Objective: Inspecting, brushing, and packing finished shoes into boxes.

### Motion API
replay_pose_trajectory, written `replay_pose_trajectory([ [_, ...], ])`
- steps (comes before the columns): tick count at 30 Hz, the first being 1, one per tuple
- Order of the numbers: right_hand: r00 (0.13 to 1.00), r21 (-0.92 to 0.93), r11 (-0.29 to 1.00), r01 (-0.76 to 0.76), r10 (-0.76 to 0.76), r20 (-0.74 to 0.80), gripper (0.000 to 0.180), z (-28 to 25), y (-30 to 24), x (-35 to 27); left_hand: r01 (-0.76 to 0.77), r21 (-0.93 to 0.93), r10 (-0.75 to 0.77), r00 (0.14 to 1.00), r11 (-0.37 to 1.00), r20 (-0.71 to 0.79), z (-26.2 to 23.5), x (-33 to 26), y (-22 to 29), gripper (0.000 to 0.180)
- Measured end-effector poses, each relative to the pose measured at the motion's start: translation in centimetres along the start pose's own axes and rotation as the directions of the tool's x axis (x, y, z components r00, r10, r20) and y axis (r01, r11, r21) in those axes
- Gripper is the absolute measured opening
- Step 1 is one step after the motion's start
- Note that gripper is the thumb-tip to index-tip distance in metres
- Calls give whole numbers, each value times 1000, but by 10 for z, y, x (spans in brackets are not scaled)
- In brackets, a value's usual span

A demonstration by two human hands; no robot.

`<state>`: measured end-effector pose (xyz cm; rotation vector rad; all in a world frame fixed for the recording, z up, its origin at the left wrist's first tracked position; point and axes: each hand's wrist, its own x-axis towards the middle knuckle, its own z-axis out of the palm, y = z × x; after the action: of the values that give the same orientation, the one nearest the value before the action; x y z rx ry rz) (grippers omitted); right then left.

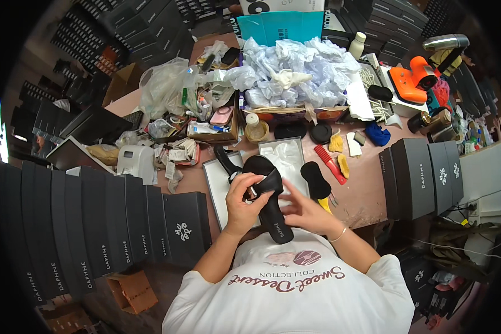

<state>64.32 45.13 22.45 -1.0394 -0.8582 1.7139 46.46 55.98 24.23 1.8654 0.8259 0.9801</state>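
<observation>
To your left stands a row of black shoe boxes (94, 222) on edge, each with pale print on its side. Three more black boxes (423, 175) stand at your right on the tabletop (367, 195). An open white box (220, 189) lies before you. At the far edge lies a teal carton (281, 25). Dark boxes (133, 33) are stacked beyond.

Pinkish worktable (367, 195), heavily cluttered. On it: open box (217, 192) with white tissue, red comb (329, 163), black brush (315, 179), blue rag (377, 134). Black boxes (420, 175) stand at right edge, crumpled tissue pile (295, 72) at the back.
</observation>
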Motion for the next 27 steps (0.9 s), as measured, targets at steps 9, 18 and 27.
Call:
replay_pose_trajectory([
  [9,891,-746,653,131,-407,-200,69,36,3,-1,-117,85,116,993,989,20,-10,-12,-16,65],
  [18,907,-674,730,110,-351,-232,68,52,27,-4,-37,198,69,985,979,-155,-1,-34,-23,50],
  [27,990,730,669,-141,76,121,36,11,51,17,477,-709,-432,863,520,264,12,-47,-28,86],
])
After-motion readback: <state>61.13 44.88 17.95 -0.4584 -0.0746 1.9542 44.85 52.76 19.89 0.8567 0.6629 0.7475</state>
